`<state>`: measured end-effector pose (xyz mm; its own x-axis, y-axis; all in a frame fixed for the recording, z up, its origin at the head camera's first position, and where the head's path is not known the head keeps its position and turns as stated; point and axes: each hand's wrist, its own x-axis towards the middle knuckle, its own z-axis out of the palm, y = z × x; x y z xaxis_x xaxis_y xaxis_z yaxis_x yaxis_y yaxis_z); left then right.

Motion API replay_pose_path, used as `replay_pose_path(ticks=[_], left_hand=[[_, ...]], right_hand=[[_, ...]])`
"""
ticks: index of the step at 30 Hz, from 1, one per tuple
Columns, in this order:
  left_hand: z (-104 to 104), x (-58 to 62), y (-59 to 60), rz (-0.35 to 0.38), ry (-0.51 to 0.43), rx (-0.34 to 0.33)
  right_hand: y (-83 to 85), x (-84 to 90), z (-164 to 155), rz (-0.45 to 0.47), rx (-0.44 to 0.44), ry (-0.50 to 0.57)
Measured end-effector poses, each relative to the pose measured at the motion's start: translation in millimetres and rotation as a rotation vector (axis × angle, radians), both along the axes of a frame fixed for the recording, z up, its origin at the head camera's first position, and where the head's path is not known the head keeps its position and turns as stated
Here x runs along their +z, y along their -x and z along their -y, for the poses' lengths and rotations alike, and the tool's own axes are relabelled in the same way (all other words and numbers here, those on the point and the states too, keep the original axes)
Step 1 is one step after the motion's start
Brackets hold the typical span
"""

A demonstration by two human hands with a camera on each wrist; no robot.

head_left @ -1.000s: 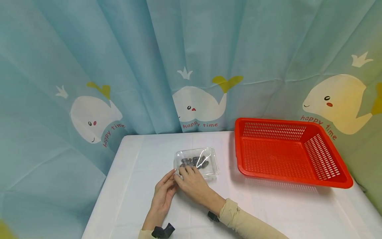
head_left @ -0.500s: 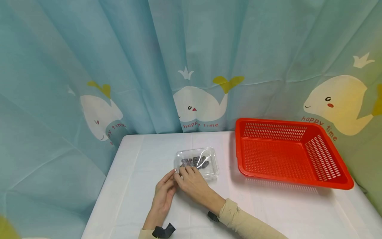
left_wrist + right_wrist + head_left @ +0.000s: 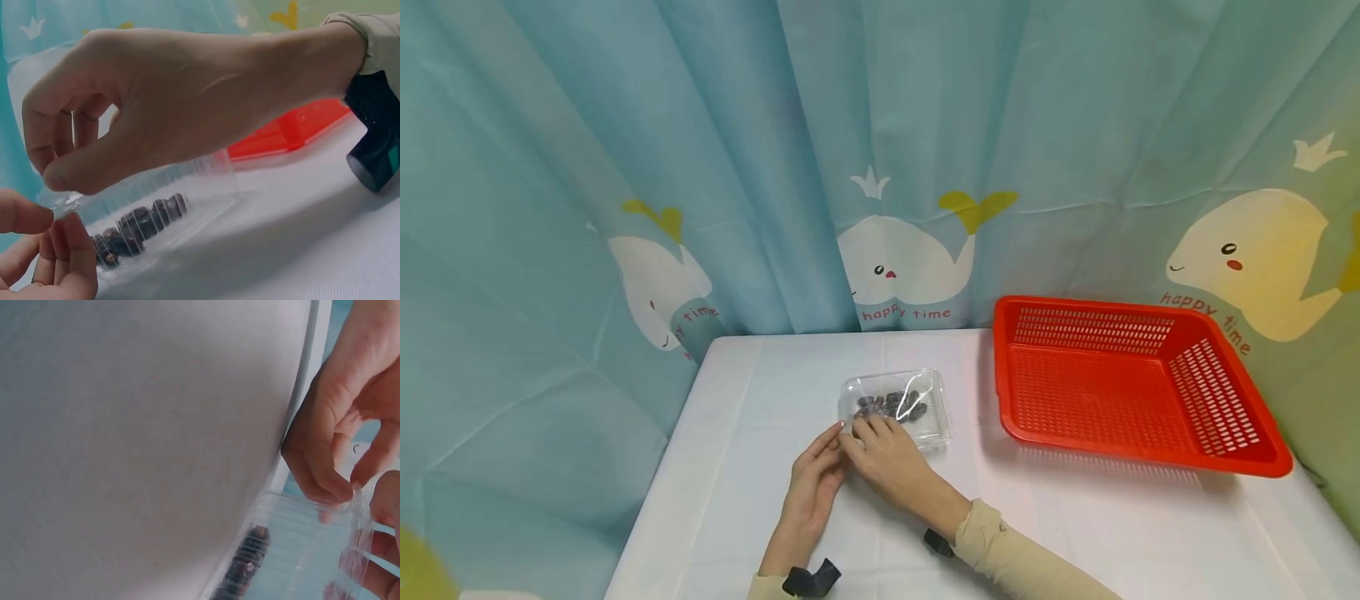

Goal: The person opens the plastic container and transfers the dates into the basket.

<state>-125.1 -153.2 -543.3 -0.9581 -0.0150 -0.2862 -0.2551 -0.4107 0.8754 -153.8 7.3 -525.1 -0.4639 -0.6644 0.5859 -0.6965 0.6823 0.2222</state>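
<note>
A clear plastic clamshell box (image 3: pixel 934 417) lies on the white table, with several dark oval, date-like pieces (image 3: pixel 895 405) inside. My left hand (image 3: pixel 811 490) is at its near left corner, where thumb and fingers pinch the clear rim in the right wrist view. Beside it, my right hand (image 3: pixel 891 461) has its fingers curled over the near edge and grips the rim there. In the left wrist view the right hand (image 3: pixel 144 106) is above the left hand (image 3: pixel 53 253), both at the same corner. Whether the lid is latched there I cannot tell.
A red plastic basket (image 3: pixel 1097 450) with slotted walls stands at the right of the white table (image 3: pixel 760 400). Behind hangs a blue-green curtain (image 3: pixel 760 167) with printed whales. A black wrist camera (image 3: pixel 811 580) is strapped on the left wrist.
Both hands stay at the same corner of the clear box, with hardly any movement. The head view has shifted slightly.
</note>
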Motion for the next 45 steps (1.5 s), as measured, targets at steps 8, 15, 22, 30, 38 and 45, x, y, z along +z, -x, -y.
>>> replay_pose_path(ticks=[8, 15, 22, 30, 38, 45], left_hand=[[6, -0.2, -3.3, -0.02, -0.009, -0.083], [6, -1.7, -3.2, -0.029, 0.01, -0.112], [4, -1.3, -2.8, -0.016, -0.011, -0.087], [4, 0.3, -3.6, 0.002, -0.012, -0.064], [4, -0.3, -0.9, 0.012, -0.011, -0.057], [3, -1.3, 0.7, 0.013, -0.03, -0.053]], right_hand=[[1.3, 1.2, -4, 0.054, 0.062, 0.041], [1.2, 2.6, -12, 0.108, 0.07, 0.067], [1.4, 1.9, -29, 0.096, 0.086, 0.075], [4.8, 1.4, -51, 0.084, 0.093, 0.056], [5.7, 1.0, -69, 0.085, 0.093, 0.053], [7.3, -4.0, -83, 0.097, 0.091, 0.072]])
